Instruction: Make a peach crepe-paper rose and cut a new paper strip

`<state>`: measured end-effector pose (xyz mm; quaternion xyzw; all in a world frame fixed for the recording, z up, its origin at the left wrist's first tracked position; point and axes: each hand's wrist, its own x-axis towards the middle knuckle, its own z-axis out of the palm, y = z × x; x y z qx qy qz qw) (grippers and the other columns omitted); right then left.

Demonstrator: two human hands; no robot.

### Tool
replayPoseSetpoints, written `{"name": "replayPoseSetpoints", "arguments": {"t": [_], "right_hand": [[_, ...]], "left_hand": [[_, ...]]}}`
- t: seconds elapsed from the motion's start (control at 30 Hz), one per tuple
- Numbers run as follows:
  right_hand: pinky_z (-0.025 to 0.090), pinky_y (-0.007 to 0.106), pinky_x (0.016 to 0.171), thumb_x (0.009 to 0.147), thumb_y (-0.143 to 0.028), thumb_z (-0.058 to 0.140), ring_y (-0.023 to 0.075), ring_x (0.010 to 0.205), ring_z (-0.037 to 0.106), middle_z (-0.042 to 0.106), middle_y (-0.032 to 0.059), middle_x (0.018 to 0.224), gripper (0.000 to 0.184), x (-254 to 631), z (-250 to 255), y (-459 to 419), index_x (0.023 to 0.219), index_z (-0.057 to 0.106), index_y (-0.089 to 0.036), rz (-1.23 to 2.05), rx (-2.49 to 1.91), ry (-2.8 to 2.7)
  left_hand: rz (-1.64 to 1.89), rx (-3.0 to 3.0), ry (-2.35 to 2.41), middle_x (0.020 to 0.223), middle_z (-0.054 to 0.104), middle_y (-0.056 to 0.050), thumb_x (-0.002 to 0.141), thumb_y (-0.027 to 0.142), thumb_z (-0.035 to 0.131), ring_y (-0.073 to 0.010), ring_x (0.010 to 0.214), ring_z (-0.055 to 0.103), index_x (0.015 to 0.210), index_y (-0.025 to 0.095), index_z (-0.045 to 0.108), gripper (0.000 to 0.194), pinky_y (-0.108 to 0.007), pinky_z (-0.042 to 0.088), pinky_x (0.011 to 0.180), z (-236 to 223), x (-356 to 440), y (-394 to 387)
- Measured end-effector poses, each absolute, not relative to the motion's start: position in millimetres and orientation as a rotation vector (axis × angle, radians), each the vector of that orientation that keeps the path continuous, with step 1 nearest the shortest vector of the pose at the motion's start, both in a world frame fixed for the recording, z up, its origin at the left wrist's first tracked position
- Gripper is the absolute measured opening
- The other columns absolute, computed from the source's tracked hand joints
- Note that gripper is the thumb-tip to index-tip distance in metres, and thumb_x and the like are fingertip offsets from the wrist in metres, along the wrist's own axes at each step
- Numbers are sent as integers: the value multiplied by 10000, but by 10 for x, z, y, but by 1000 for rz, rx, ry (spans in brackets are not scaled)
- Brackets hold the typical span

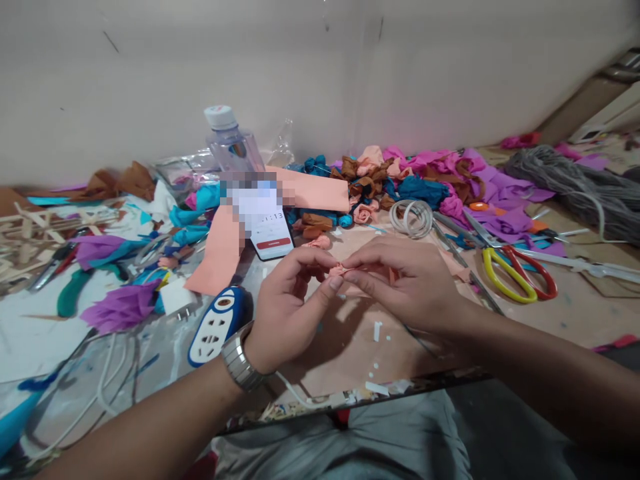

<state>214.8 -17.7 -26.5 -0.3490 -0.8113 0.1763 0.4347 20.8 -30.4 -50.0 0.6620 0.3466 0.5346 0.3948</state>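
My left hand [287, 307], with a metal watch on its wrist, pinches a small roll of pink crepe paper [340, 270] between thumb and fingertips. My right hand [405, 280] meets it from the right, its fingers closed on the same pink piece. Both hands hover low over the worktable [340, 347], just in front of a phone [267, 230] propped against a water bottle [233, 143]. Finished small paper roses [363, 213] in pink, brown and blue lie just behind the hands.
Scissors with yellow and red handles [520, 273] lie to the right, near a coil of white wire [413, 217] and grey yarn [575, 180]. A blue-white power strip [217, 327], purple paper flowers [120, 310], pliers [75, 290] and wooden sticks [25, 240] crowd the left.
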Motion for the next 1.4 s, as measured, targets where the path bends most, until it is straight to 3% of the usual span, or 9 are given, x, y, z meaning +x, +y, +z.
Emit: {"name": "replayPoseSetpoints", "arguments": {"t": [0.57, 1.0, 1.4], "right_hand": [[488, 260, 702, 882, -316, 749, 136, 751, 659, 728, 17, 820, 129, 2158, -257, -184, 898, 720, -191, 583, -886, -1933], [485, 238, 652, 846, -238, 782, 123, 720, 658, 727, 5, 788, 85, 2136, -306, -157, 846, 715, -185, 627, -870, -1872], [497, 231, 652, 877, -257, 743, 126, 726, 656, 720, 11, 794, 88, 2144, -225, -179, 854, 714, -177, 757, -874, -1907]], "left_hand": [[1329, 1549, 935, 924, 764, -44, 820, 210, 792, -152, 854, 704, 942, 193, 744, 132, -279, 582, 797, -446, 190, -321], [1353, 1661, 948, 937, 745, -47, 818, 218, 794, -178, 935, 689, 904, 214, 763, 92, -366, 549, 950, -453, 188, -282], [1324, 1599, 887, 921, 758, -47, 812, 207, 798, -168, 895, 700, 905, 214, 765, 100, -332, 571, 873, -433, 180, -269]]}}
